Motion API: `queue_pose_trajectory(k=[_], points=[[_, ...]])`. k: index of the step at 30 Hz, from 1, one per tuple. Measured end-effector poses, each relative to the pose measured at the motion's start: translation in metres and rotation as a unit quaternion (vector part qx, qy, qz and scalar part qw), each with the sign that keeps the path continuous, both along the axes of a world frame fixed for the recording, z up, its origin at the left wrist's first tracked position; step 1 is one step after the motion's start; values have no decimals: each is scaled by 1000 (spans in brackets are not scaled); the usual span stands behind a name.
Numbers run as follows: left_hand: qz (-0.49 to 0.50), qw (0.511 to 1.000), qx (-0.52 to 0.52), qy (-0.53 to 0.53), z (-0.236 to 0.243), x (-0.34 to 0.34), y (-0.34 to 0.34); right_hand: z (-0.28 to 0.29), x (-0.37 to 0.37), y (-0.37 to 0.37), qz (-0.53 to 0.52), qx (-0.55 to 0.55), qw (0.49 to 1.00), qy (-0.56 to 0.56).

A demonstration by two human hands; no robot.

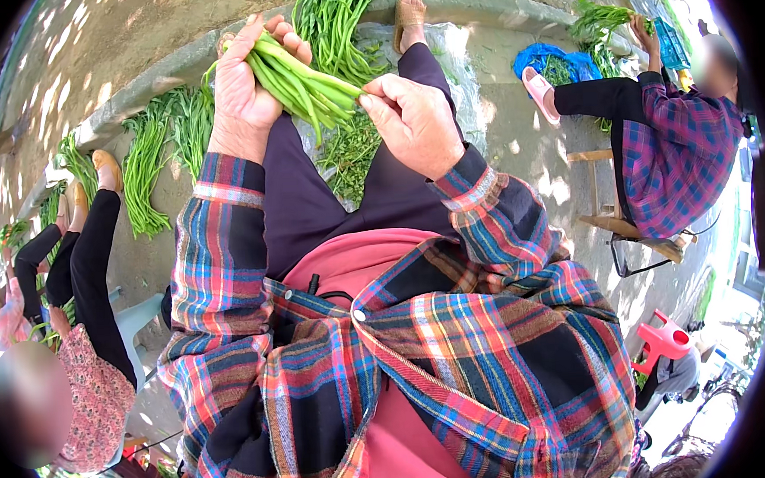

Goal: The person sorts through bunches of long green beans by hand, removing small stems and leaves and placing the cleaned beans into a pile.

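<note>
The bunch of green stalks is up between the two hands, above the person's knees, its free ends fanning toward the right hand. The left hand is wrapped around it, thumb on the near side, fingers curling over the far side. The right hand has a narrow pinch, thumb and forefinger meeting at the end of the uppermost stalk; whether they grip it firmly or just touch it, I cannot tell.

The step in hand looks like evening or picking at the stalk ends. The next move seems to call for a steady left hold, loose enough not to bruise the stalks, while the right fingertips work on one end without dragging its neighbours out.

Below the bunch, between the legs, lies a pile of loose green bits. Beyond it a heap of long stalks rests on a clear sheet. More greens lie along the curb to the left. On the right, a seated co-worker holds leafy stems near a blue bag.
</note>
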State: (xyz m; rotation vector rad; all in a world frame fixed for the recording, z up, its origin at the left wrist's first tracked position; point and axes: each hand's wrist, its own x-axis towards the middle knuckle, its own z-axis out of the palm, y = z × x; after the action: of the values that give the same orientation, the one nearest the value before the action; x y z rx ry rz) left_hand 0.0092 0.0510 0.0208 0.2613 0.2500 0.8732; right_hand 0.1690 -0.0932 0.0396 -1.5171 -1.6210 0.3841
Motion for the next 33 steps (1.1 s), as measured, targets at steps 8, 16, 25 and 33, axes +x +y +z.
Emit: queue_pose_trajectory(k=[8,16,25,33], points=[[-38,995,82,-37,-10,-3,-4,-1,2,0,30,-45,985,165],[-4,996,89,-3,-3,11,-12,-1,-5,2,22,-80,970,230],[6,998,53,-17,10,13,-15,-1,-8,3,40,-73,976,203],[-19,995,-23,-99,6,-1,-1,-7,-8,-1,66,-16,981,183]])
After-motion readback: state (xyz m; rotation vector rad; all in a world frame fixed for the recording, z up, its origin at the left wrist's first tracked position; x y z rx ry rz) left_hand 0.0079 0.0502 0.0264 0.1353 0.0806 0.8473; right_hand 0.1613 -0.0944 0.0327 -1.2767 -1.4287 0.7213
